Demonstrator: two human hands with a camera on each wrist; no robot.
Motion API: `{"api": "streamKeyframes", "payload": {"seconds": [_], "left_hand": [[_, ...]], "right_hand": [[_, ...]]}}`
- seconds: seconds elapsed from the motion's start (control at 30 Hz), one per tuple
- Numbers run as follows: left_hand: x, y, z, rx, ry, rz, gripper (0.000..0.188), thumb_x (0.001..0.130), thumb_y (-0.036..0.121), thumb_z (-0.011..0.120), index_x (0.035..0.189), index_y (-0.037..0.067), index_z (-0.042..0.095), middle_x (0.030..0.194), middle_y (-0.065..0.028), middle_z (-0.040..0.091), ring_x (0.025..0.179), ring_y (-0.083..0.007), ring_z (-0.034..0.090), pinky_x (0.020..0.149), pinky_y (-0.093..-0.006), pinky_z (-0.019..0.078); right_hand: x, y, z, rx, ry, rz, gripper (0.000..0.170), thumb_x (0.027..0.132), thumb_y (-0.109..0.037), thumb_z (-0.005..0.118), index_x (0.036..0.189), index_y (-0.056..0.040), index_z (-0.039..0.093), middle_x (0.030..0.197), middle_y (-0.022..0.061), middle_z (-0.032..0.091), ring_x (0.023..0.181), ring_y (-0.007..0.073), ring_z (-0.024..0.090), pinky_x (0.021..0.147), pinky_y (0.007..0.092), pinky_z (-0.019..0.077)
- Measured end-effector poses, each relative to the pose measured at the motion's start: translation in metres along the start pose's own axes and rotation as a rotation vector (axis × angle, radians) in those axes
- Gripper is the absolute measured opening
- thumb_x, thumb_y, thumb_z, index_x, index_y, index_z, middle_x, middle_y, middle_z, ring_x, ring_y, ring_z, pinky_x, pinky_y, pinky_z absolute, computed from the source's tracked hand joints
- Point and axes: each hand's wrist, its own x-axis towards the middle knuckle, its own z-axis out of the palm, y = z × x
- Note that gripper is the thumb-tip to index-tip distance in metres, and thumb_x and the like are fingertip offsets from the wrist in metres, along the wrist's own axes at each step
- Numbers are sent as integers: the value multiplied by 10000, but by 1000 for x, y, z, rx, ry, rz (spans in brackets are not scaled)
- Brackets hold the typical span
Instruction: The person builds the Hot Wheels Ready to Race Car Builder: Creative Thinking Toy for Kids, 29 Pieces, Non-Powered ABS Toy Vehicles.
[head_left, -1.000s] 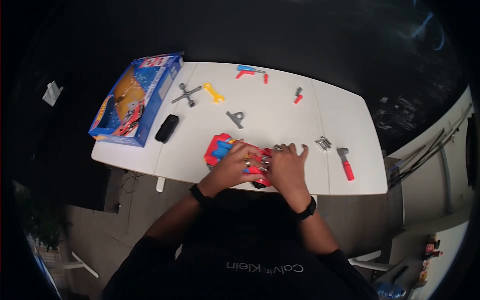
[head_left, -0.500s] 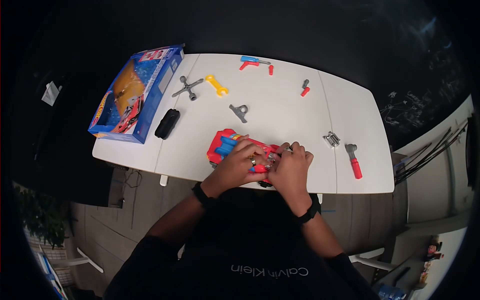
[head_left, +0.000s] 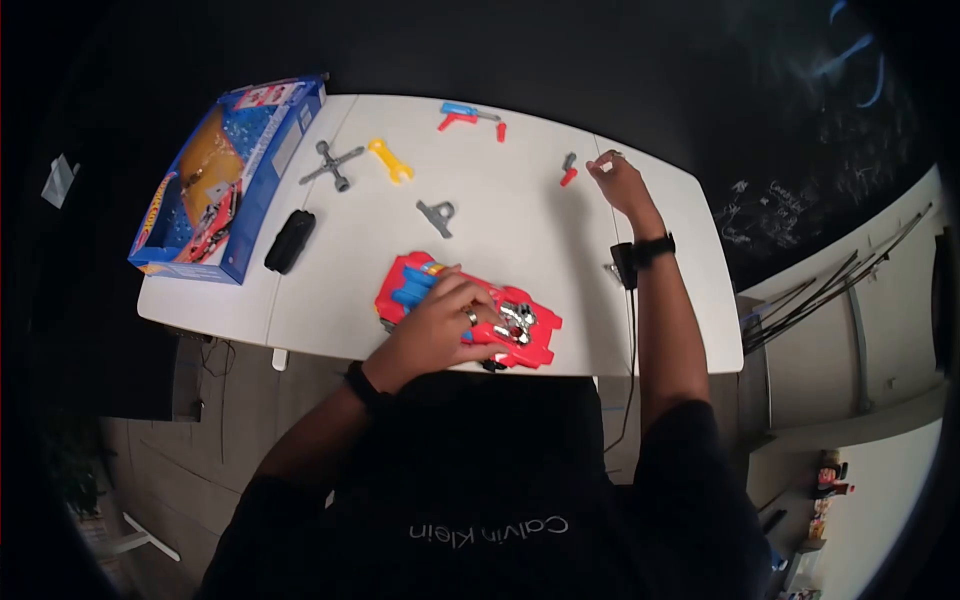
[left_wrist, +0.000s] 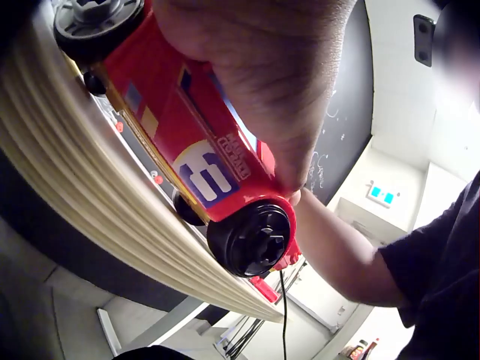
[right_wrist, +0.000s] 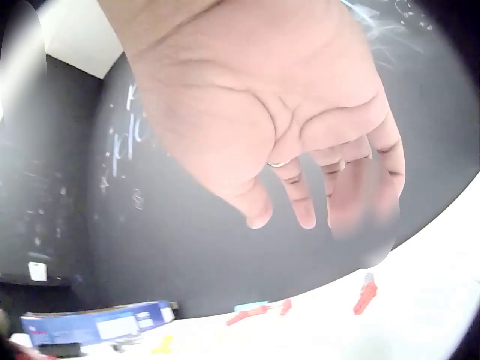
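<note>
The red toy car (head_left: 535, 345) sits at the table's front edge, its silver engine part (head_left: 517, 322) showing on top. My left hand (head_left: 437, 325) holds it from above, fingers across the blue-seated middle and thumb along the near side. In the left wrist view, black wheels (left_wrist: 251, 238) and a number sticker (left_wrist: 204, 178) show below the palm. My right hand (head_left: 622, 186) is raised over the far right of the table with nothing in it, fingers loosely bent. Closest to it lies a small red and grey tool (head_left: 569, 172).
Several toy parts lie around: a grey cross wrench (head_left: 331, 167), a yellow wrench (head_left: 391, 162), a grey bracket (head_left: 436, 217), a black piece (head_left: 290, 242) and a blue-red drill (head_left: 460, 113). A blue box (head_left: 245, 215) stands at left. My right wrist partly covers a silver piece (head_left: 611, 270).
My right hand has left the car and moved away to the far right of the table. The left hand stays on the car. The right forearm now hides the red-handled tool.
</note>
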Motion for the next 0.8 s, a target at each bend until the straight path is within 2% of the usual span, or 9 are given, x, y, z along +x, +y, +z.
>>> {"api": "streamKeyframes", "payload": {"seconds": [0.17, 0.33, 0.43, 0.5, 0.53, 0.6, 0.63, 0.7, 0.8], "left_hand": [[-1, -1, 0, -1, 14, 17, 346, 762, 336, 944, 1013, 152, 793, 1073, -24, 641, 1126, -253, 633, 1222, -570, 391], [4, -6, -5, -5, 2, 15, 347, 787, 350, 924, 1026, 140, 783, 1099, -18, 647, 1130, -252, 625, 1223, -573, 382], [-2, -5, 0, -9, -39, -9, 342, 781, 357, 928, 1009, 148, 783, 1101, -15, 648, 1134, -247, 620, 1231, -558, 383], [1, -7, -2, -8, -40, -5, 353, 782, 362, 929, 1015, 146, 776, 1104, -20, 650, 1135, -252, 619, 1233, -558, 382], [0, -7, -1, -9, -36, -8, 363, 782, 366, 929, 1020, 143, 769, 1106, -25, 652, 1137, -257, 618, 1234, -557, 381], [2, -6, 1, 21, -31, -28, 424, 788, 377, 927, 1028, 107, 705, 1113, -52, 653, 1158, -298, 622, 1235, -569, 370], [4, -4, -1, 28, -48, -45, 457, 789, 384, 927, 1039, 94, 677, 1114, -62, 653, 1165, -311, 623, 1235, -572, 367], [8, -4, -3, 40, -38, -26, 526, 779, 385, 935, 1071, 72, 630, 1114, -81, 651, 1169, -316, 628, 1233, -570, 367], [11, -9, -1, -15, -12, -56, 607, 735, 353, 965, 1109, 57, 590, 1125, -104, 640, 1183, -335, 620, 1221, -562, 388]], "right_hand": [[118, 81, 78, -29, 81, -23, 490, 928, -503, 769, 1211, -113, 678, 1078, 231, 766, 1064, 379, 744, 908, 408, 583], [138, 43, 95, -140, 1, 276, 396, 950, -449, 692, 1260, -203, 703, 1249, 58, 768, 1266, 306, 678, 1072, 684, 394], [154, 31, 113, -440, -103, 267, 316, 963, -334, 648, 1246, -206, 712, 1282, 56, 751, 1255, 304, 684, 1094, 658, 389], [160, 28, 124, -517, -31, 141, 280, 938, -232, 634, 1205, -225, 719, 1273, 63, 747, 1244, 309, 687, 1074, 733, 369], [161, 20, 122, -453, 31, 66, 246, 915, -201, 641, 1144, -208, 730, 1228, 103, 753, 1208, 345, 696, 1027, 712, 442], [171, 13, 116, -156, 201, -340, 152, 880, -180, 678, 999, -107, 737, 1095, 185, 757, 1049, 412, 723, 913, 488, 587], [143, -29, 78, -309, 101, -535, 175, 890, -192, 733, 977, -41, 739, 976, 154, 765, 944, 342, 753, 872, 437, 595], [85, -78, 31, 125, -111, -426, 205, 893, -169, 777, 1023, -10, 774, 927, 91, 774, 930, 237, 759, 850, 385, 600], [-3, -100, -18, 455, -541, -612, 157, 916, -11, 797, 1071, -37, 781, 905, 14, 752, 877, 106, 710, 813, 284, 590]]}}
